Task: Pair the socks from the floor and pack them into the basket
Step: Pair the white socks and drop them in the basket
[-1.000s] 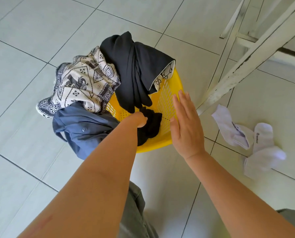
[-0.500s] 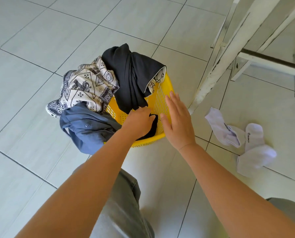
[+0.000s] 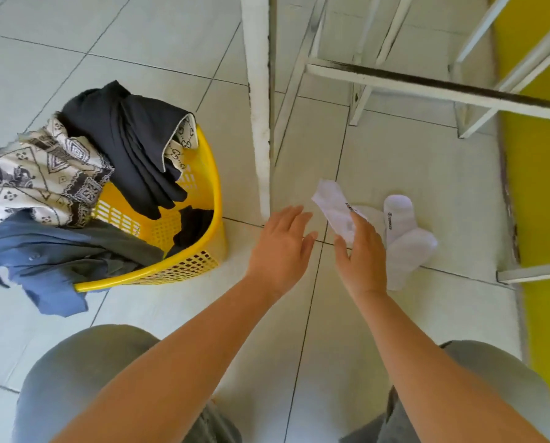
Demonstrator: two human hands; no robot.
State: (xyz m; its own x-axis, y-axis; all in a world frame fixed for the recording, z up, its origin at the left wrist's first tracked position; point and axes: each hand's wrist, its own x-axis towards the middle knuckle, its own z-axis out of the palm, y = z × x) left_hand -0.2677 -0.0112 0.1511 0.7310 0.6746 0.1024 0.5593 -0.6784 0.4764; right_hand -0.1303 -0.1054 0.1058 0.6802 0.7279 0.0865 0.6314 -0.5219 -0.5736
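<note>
Two white socks (image 3: 401,231) bear unreadable print; right hand (image 3: 361,254) grips one.

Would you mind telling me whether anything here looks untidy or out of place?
Yes: the clothes are spilling over the yellow basket rim. The patterned cloth and blue shirt hang outside it, the shirt reaching the floor. One white sock lies loose on the tiles.

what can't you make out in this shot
Head view only:
- Right hand covers the near end of a white sock; whether it grips it is unclear.
- Sock lettering too small to read.
- Yellow basket bottom hidden by draped clothes.
- Patterned cloth cut off by left edge.
</note>
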